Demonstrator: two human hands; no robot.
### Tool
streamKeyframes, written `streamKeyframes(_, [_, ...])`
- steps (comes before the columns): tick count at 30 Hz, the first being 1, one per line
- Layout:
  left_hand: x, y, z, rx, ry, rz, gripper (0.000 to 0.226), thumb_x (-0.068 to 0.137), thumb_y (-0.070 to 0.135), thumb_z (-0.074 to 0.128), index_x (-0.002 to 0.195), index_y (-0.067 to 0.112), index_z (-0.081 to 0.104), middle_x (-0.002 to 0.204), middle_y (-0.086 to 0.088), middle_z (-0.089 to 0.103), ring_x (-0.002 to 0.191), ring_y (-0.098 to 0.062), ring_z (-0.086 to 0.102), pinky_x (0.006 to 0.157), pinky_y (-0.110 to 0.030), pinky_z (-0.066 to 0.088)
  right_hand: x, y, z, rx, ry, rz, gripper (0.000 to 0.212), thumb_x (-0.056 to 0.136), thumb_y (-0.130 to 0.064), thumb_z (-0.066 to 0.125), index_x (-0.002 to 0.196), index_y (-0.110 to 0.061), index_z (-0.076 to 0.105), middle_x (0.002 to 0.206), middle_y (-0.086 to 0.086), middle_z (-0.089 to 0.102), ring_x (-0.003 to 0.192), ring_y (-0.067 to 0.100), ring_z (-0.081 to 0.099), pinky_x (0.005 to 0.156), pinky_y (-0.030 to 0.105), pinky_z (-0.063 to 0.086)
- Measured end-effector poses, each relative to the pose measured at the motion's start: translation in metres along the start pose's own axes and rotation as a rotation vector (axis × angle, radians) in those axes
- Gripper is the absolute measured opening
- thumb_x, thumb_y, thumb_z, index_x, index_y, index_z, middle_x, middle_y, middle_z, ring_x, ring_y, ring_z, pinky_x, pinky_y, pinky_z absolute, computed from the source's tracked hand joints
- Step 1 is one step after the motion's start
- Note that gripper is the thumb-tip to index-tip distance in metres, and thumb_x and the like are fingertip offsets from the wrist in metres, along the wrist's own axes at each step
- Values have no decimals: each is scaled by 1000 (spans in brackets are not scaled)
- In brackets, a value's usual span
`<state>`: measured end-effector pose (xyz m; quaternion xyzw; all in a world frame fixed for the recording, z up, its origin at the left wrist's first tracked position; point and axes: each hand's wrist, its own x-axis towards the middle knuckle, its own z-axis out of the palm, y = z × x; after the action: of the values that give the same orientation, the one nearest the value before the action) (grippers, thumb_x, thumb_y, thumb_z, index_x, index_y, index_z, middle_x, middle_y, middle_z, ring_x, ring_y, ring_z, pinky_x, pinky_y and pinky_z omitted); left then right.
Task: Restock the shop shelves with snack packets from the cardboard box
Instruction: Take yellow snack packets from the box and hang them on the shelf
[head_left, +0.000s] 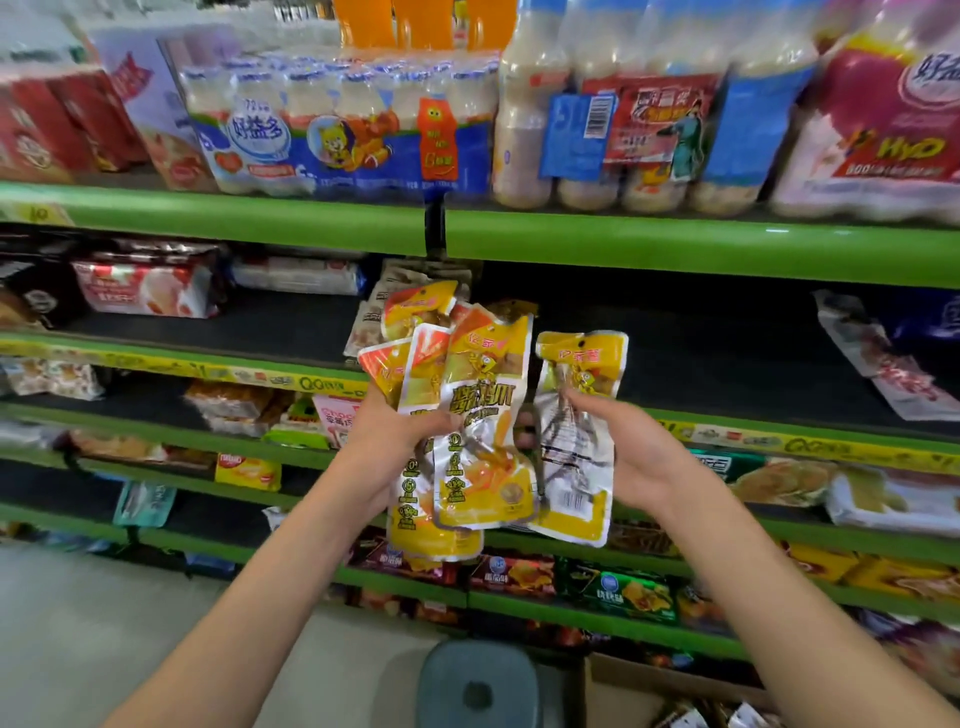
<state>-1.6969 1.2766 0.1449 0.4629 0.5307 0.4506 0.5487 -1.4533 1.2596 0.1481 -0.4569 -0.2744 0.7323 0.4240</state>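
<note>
My left hand (395, 441) grips a fanned bunch of several yellow and silver snack packets (467, 415), held up in front of the green shelves. My right hand (628, 457) holds one more yellow and silver packet (574, 441) at the bunch's right side, its thumb on the packet's front. Behind the packets, the second shelf (675, 353) has a dark bare stretch, with a few similar packets (374, 306) standing at its back left. The cardboard box (675, 686) shows at the bottom right, with packets inside it.
The top shelf carries multipacks of yoghurt drink bottles (343, 124) and red cartons (62, 124). Lower shelves hold biscuit and snack packs (618, 590). A grey plastic stool (478, 686) stands below my arms on the pale floor (104, 623).
</note>
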Motion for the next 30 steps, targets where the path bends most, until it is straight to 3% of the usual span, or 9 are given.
streamKeyframes(3, [1,5,-10,13,5,-11,75,49,22,90,116,28,56,106,4,76,99,-22,73,95,-53,52,5,-3,2,6,-38,-37,39,91,-33,58,110,-3,73,115,21,69,87,28,69,76,39,56])
streamKeyframes(5, [2,8,-14,29,0,-21,76,49,22,90,117,27,56,107,3,75,101,-23,72,97,-54,51,5,-3,8,25,-53,-39,42,81,-44,66,101,-8,75,100,18,69,74,27,67,69,36,56])
streamKeyframes(9, [10,9,-21,16,-8,-32,82,47,24,91,121,26,56,111,2,75,103,-25,71,96,-54,51,7,-2,15,77,-48,-9,69,72,-76,63,93,-11,76,77,14,65,66,28,60,70,45,57])
streamKeyframes(12, [15,9,-26,4,-14,-42,83,45,25,91,120,25,55,109,3,75,101,-24,72,95,-53,52,12,-9,20,126,-130,58,85,62,-87,56,86,-6,65,66,11,59,51,24,54,51,30,51])
streamKeyframes(14, [19,8,-30,5,-31,-36,78,51,19,90,120,24,56,108,2,76,100,-24,73,94,-54,53,19,-12,23,132,-127,86,84,63,-87,47,86,-7,57,62,10,55,41,20,49,39,22,42])
streamKeyframes(17, [25,7,-35,-20,-61,-38,77,56,13,88,125,20,55,111,-2,75,102,-28,72,93,-58,53,34,-12,27,110,-57,69,54,85,-67,46,89,-14,55,69,8,53,40,14,44,37,17,33])
streamKeyframes(20, [31,6,-40,-37,-84,-36,77,58,11,86,128,20,54,111,-2,75,100,-28,73,89,-53,56,39,-9,29,97,-32,-4,24,85,-29,57,99,-9,56,74,9,61,48,13,49,37,17,34])
streamKeyframes(25, [42,5,-44,-64,-95,-28,69,69,-1,82,128,19,53,109,-2,76,97,-26,74,82,-46,59,39,-9,31,69,157,-141,12,93,-14,59,104,-10,64,70,4,69,53,13,64,40,20,45])
streamKeyframes(30, [52,6,-46,-86,-73,-21,69,71,0,82,130,19,50,114,-6,74,99,-28,73,87,-53,57,44,-26,24,170,341,-395,36,87,2,66,119,-13,57,90,9,75,64,16,71,53,31,55])
